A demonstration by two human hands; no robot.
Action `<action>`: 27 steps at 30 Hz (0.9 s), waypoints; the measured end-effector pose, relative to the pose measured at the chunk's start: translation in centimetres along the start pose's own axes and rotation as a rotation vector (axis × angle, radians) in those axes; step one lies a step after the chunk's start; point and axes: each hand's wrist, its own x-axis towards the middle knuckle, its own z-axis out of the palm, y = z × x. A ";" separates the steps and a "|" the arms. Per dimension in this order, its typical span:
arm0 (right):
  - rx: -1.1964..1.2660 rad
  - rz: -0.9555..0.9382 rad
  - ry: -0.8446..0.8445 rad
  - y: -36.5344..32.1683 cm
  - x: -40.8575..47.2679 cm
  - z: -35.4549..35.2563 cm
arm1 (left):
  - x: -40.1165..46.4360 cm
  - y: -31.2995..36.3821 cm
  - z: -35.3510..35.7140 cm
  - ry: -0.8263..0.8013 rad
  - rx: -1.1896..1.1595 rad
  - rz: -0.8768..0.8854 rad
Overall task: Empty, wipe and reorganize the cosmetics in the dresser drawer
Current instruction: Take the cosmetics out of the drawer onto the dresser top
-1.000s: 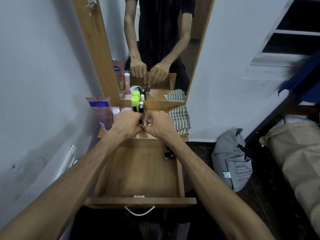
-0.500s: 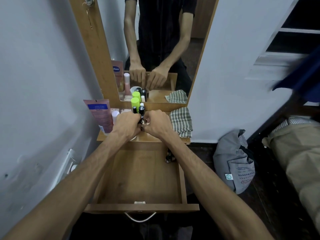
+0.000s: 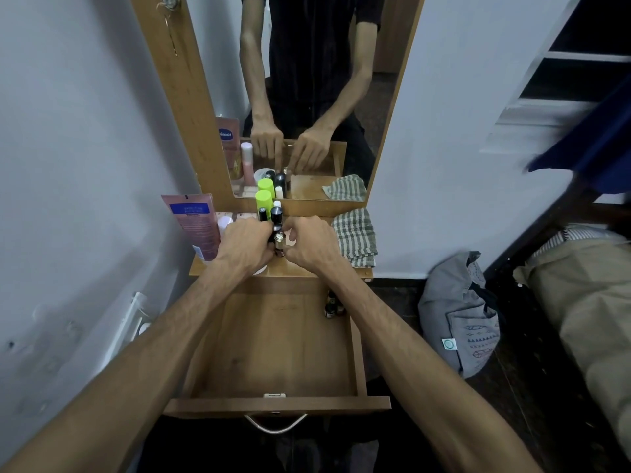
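Observation:
The wooden drawer [image 3: 273, 402] is pulled out and nearly bare; a few small bottles [image 3: 333, 307] stand in its back right corner. On the dresser top [image 3: 297, 268], my left hand [image 3: 244, 245] and my right hand [image 3: 309, 245] meet with curled fingers around a small gold-capped bottle [image 3: 279, 237] and a dark one beside it. Behind them stand a lime-capped bottle [image 3: 264, 199], black bottles [image 3: 276, 213], a pink tube [image 3: 194, 223] and a white-capped bottle [image 3: 224, 222]. A white jar lid shows under my left wrist.
A folded green-and-white checked cloth [image 3: 355, 235] lies at the right of the dresser top. The mirror [image 3: 307, 97] reflects a person's arms and the bottles. A grey bag [image 3: 461, 319] sits on the dark floor to the right, next to beige bedding [image 3: 587, 302].
Both hands stay together over the dresser top, fingers shifting slightly on the small bottles. The view has tilted a little, so the drawer sits lower in frame.

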 end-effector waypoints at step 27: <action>-0.032 0.183 -0.065 7.7 -11.4 1.1 | -7.9 10.0 4.6 -0.112 -0.178 0.129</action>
